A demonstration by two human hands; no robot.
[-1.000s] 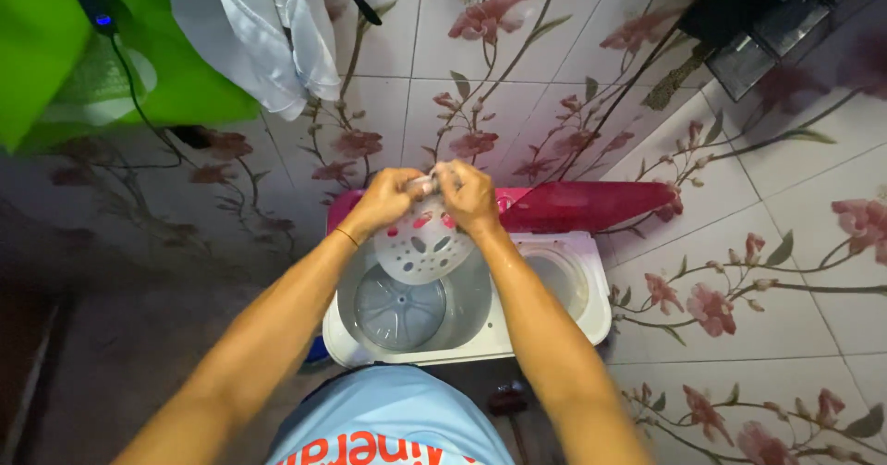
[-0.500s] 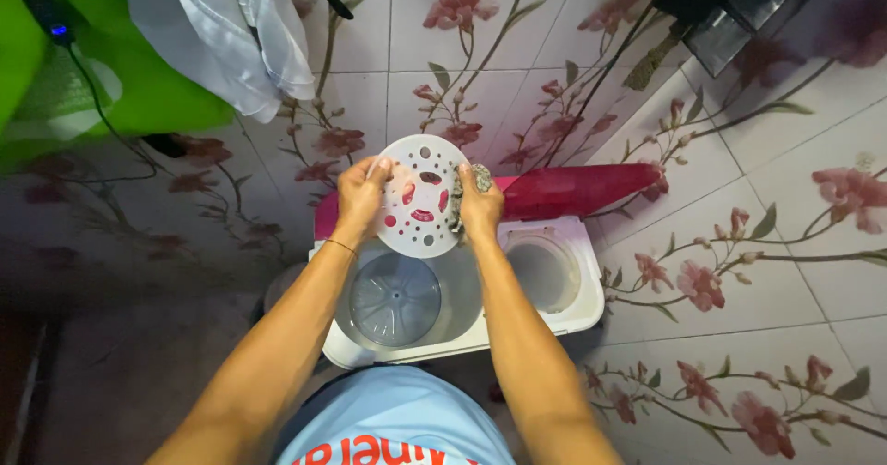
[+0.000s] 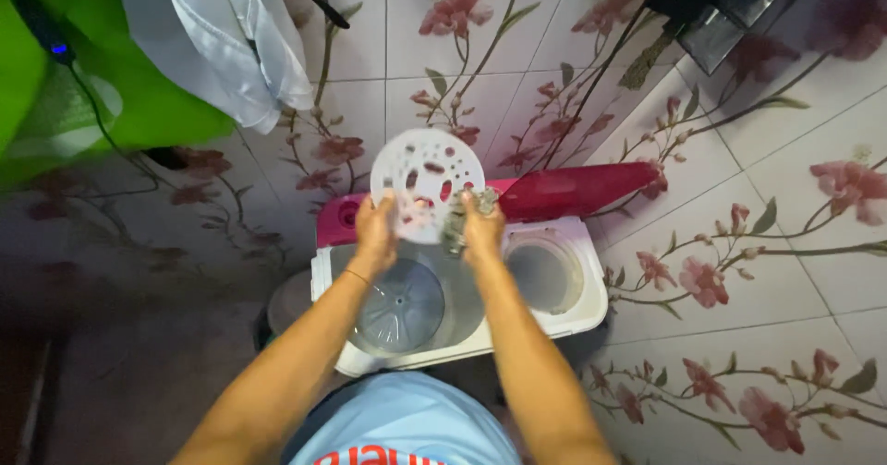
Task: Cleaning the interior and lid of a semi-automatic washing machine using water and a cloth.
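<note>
I hold a round white perforated plastic disc [image 3: 427,181] upright above a small twin-tub washing machine [image 3: 573,313]. My left hand [image 3: 375,229] grips the disc's lower left edge. At the lower right edge, my right hand [image 3: 480,225] presses a grey scrub pad or cloth [image 3: 455,220] against it. Below the hands lies the larger wash tub [image 3: 407,303] with its grey pulsator, lid off. The smaller spin tub [image 3: 543,276] is to the right.
The machine's pink control panel [image 3: 564,193] runs along the back. Floral tiled walls surround it. A white garment [image 3: 222,31] hangs at the upper left beside a green surface [image 3: 111,105] with a dark cable. A dark appliance [image 3: 721,8] sits at the upper right.
The disc came up out of the tub area and now stands upright, higher, in front of the wall. Both hands shifted to its lower edge, the right one with the pad against it.
</note>
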